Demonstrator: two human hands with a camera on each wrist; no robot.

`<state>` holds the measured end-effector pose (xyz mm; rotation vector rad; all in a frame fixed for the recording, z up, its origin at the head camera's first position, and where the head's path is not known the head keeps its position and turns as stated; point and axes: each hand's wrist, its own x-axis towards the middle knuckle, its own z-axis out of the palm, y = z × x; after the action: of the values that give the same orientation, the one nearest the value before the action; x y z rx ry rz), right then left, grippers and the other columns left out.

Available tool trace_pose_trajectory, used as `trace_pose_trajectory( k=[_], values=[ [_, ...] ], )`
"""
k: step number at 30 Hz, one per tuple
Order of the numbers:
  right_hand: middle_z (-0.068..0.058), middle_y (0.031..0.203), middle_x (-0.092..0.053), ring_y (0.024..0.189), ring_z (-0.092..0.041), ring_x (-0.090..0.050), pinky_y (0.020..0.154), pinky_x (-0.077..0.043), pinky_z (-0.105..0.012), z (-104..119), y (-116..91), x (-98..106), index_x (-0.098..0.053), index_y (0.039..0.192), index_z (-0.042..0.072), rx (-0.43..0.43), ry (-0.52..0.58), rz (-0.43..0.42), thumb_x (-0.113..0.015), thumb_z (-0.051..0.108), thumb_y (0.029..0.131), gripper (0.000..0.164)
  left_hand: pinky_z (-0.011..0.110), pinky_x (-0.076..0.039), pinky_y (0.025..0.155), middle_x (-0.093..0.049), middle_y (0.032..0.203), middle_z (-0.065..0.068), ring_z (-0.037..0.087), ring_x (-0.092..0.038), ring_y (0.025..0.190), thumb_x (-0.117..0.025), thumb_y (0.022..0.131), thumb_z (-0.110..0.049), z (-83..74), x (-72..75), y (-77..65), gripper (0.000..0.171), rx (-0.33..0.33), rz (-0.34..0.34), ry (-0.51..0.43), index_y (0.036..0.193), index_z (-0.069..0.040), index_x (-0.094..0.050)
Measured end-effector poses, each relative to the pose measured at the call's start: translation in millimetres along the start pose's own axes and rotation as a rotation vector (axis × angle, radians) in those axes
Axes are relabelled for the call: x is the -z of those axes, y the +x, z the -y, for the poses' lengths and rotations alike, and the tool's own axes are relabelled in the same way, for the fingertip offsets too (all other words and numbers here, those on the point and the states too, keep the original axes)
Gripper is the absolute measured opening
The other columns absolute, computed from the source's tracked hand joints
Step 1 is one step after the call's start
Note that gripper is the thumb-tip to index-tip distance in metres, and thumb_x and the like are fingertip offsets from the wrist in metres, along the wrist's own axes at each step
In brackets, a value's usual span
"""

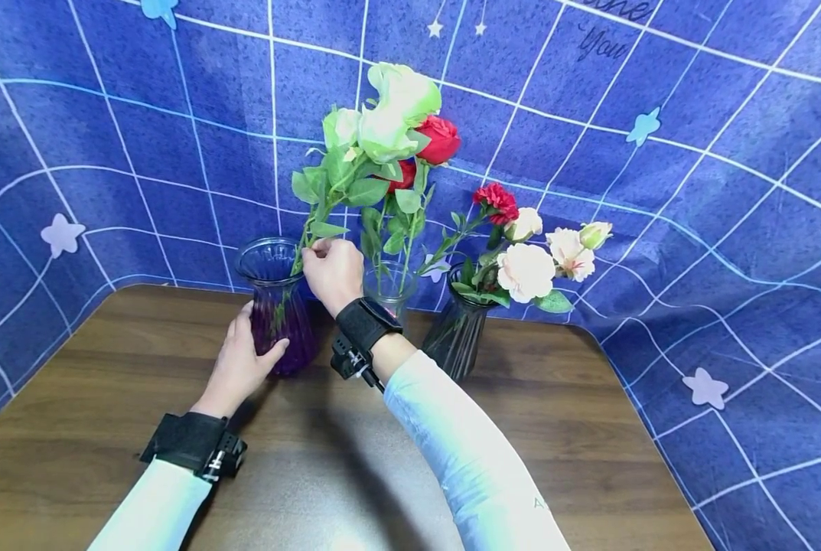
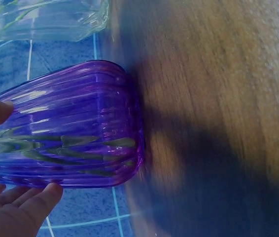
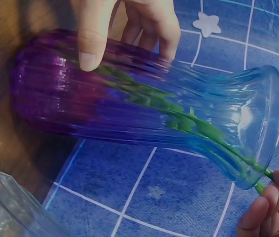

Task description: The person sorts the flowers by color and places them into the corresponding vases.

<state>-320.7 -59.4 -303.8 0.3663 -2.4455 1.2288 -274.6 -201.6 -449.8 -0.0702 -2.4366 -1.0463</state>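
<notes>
A ribbed glass vase point(image 1: 288, 329), purple below and blue toward its flared rim, stands at the back left of the table. My left hand point(image 1: 239, 363) grips its body from the left, thumb on the near side. Over the rim, my right hand point(image 1: 334, 269) pinches the green stems point(image 3: 213, 145) of pale green-white roses point(image 1: 398, 115). These stems lean on the rim nearest that hand, and their lower ends run down inside the vase, showing through the purple glass point(image 2: 75, 106) in the left wrist view. The blooms lean right, above both hands.
Right of the purple vase is a clear glass vase point(image 1: 405, 295) with red roses point(image 1: 439, 140), partly hidden by my right hand. Beyond it, a dark ribbed vase point(image 1: 454, 337) holds a red carnation point(image 1: 496, 200) and pale pink flowers point(image 1: 526, 272). A blue grid-patterned cloth point(image 1: 197, 168) hangs behind the wooden table point(image 1: 541, 428).
</notes>
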Motion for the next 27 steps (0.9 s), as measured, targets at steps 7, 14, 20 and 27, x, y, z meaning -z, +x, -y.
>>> trace_pose_trajectory(
  k=[7,14,20,27],
  values=[
    [0.001,0.077,-0.072,0.075,-0.014,-0.065,0.063,-0.043,-0.015,1,0,-4,-0.076,0.084,0.013,-0.014,-0.024,0.021,-0.064,0.020,0.086,0.015,0.061,-0.031,0.100,-0.035,0.134,0.039,0.051,-0.036,0.123,-0.067,0.083,-0.017,0.3,2.7,-0.1,0.079,0.005,0.001,0.001,0.142,0.008,-0.020],
    [0.000,0.075,-0.071,0.073,-0.014,-0.064,0.064,-0.042,-0.017,-3,1,-7,-0.076,0.082,0.012,-0.018,-0.022,0.021,-0.064,0.020,0.086,0.015,0.061,-0.031,0.100,-0.034,0.134,0.039,0.052,-0.036,0.123,-0.067,0.084,-0.018,0.1,1.4,0.4,0.079,0.011,0.009,0.012,0.142,0.008,-0.020],
    [-0.001,0.076,-0.072,0.064,-0.010,-0.059,0.058,-0.040,-0.015,-8,0,-7,-0.076,0.085,0.011,-0.007,0.048,0.036,-0.065,0.021,0.087,0.014,0.061,-0.032,0.098,-0.035,0.133,0.039,0.052,-0.037,0.122,-0.068,0.083,-0.018,1.8,-0.8,1.4,0.080,0.005,0.006,0.009,0.142,0.008,-0.020],
    [-0.004,0.074,-0.071,0.057,-0.004,-0.051,0.053,-0.036,-0.015,-19,-4,1,-0.076,0.087,0.009,-0.055,0.124,0.022,-0.067,0.023,0.085,0.017,0.062,-0.031,0.099,-0.035,0.134,0.038,0.052,-0.036,0.123,-0.068,0.083,-0.017,1.8,2.1,-0.6,0.080,0.007,0.017,-0.001,0.143,0.007,-0.020]
  ],
)
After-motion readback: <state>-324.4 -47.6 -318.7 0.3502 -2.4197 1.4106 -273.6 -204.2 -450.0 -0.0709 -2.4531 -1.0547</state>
